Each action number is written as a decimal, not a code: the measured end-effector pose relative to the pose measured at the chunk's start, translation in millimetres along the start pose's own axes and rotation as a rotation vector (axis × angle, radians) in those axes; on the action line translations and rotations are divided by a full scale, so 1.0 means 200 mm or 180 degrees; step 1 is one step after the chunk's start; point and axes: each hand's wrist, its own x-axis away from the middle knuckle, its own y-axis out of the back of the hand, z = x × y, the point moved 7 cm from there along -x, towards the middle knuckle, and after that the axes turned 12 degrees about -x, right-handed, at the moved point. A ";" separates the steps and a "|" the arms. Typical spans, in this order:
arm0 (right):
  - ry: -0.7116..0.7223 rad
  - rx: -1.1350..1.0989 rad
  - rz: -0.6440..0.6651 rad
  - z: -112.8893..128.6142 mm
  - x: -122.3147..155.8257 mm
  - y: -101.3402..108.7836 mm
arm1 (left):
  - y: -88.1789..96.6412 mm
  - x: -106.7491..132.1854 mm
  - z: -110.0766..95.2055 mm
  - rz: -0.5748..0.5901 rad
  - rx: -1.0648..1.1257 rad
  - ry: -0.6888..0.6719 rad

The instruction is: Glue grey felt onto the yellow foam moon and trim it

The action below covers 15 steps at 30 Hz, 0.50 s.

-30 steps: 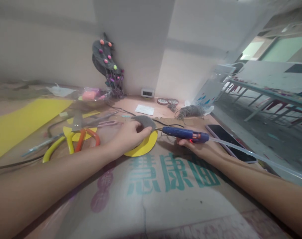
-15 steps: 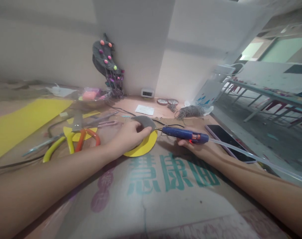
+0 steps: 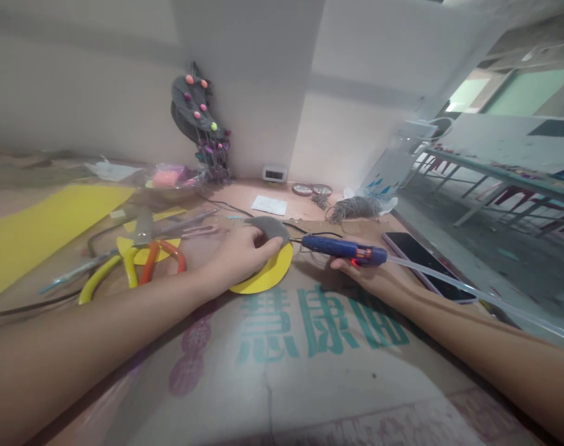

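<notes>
Grey piece (image 3: 269,227): pinched by my left grip (image 3: 239,251); nearby nozzle (image 3: 295,240) might burn thumb (image 3: 271,251).
Glue gun (image 3: 328,245): clasped in my right grip (image 3: 370,277); slipping might smear.

We seem to be in a craft workshop. We see a glue gun (image 3: 331,246), grey yarn (image 3: 356,209) on the worktop (image 3: 240,192), and a long table (image 3: 500,175) beyond.

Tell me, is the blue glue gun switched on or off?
On, it seems: a red light glows on the blue glue gun in the right hand. How hot, I cannot tell.
</notes>
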 end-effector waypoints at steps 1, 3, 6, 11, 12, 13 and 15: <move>-0.0025 0.0016 -0.0033 0.00 0.00 0.00 | 0.00 0.00 0.00 0.0000 -0.0006 -0.0004; -0.0106 0.0041 -0.0094 0.02 0.00 0.01 | 0.00 0.00 0.00 0.0027 -0.0003 0.0018; -0.0158 0.0002 -0.0140 0.05 0.00 0.01 | 0.00 0.00 0.01 0.0070 -0.0013 0.0069; -0.0120 -0.0020 -0.0162 0.05 0.00 0.02 | 0.00 0.00 0.00 0.0052 -0.0113 0.0090; -0.0115 -0.0047 -0.0126 0.04 0.00 0.02 | 0.00 0.00 0.00 0.0054 -0.0120 0.0090; -0.0112 -0.0076 -0.0084 0.04 0.00 0.01 | 0.00 0.00 0.00 0.0051 -0.0121 0.0090; -0.0120 -0.0099 -0.0029 0.03 -0.01 0.00 | 0.00 0.00 0.00 0.0051 -0.0109 0.0083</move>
